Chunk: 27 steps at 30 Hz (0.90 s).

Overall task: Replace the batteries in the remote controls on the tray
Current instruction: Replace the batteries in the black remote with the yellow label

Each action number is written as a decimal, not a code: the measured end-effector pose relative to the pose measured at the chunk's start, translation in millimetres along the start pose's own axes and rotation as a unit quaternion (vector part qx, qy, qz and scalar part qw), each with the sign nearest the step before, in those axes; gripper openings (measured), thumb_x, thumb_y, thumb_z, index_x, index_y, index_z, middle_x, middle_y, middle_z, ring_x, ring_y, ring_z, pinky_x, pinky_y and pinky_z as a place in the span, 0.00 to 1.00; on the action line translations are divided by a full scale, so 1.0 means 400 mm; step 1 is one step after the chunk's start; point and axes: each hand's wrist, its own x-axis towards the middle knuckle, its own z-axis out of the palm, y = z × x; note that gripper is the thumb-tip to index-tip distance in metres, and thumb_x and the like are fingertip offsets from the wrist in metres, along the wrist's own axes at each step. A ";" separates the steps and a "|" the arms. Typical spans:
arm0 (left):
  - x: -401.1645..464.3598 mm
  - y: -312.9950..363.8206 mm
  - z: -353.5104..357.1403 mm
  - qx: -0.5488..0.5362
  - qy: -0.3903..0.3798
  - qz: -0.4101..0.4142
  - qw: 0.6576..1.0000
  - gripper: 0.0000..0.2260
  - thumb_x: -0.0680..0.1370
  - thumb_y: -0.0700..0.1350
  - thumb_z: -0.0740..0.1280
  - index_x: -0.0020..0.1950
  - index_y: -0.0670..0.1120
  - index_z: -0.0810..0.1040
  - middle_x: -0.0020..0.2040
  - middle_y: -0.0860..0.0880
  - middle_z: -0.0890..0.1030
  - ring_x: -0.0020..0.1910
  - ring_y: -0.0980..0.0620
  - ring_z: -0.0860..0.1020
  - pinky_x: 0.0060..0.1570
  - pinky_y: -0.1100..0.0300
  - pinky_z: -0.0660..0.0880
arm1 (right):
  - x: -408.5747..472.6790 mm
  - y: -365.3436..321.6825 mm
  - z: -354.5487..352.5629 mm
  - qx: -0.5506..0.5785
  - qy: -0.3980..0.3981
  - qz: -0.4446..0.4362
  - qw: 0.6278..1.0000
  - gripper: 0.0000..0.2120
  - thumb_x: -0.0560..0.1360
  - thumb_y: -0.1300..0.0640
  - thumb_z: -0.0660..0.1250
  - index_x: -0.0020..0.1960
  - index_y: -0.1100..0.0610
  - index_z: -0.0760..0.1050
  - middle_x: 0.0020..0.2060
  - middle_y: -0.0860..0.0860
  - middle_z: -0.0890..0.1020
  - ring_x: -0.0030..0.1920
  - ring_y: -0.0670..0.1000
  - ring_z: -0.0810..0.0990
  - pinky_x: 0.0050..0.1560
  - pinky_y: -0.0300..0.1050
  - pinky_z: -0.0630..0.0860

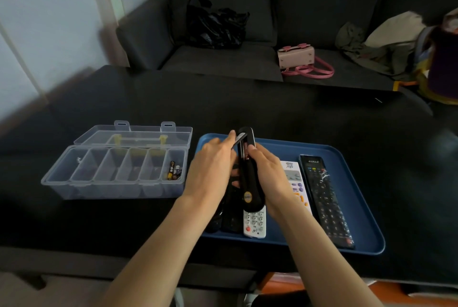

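Above the blue tray (366, 239), my right hand (270, 175) grips a black remote (249, 182) turned back-side up, its battery bay open with a battery showing inside. My left hand (213, 170) pinches the remote's battery cover (240, 138) at the top end, lifted at an angle. On the tray lie a white remote with a red button (255, 222), a white remote with orange and purple buttons (296, 182), a long black remote in plastic wrap (327, 202), and dark remotes (226, 220) partly hidden under my left hand.
A clear plastic compartment box (116, 172) with its lid open stands left of the tray; its rightmost cell holds a few batteries (173, 170). Behind the black table is a dark sofa with a black bag (215, 26), a pink handbag (297, 58) and clothes.
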 end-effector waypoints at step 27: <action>0.001 -0.053 0.026 -0.262 -0.090 0.008 0.961 0.20 0.79 0.46 0.62 0.71 0.52 0.65 0.68 0.53 0.65 0.67 0.59 0.60 0.62 0.73 0.55 | -0.004 0.000 -0.014 0.077 -0.018 0.016 0.997 0.14 0.82 0.53 0.56 0.52 0.60 0.77 0.39 0.58 0.81 0.33 0.52 0.81 0.31 0.43 0.80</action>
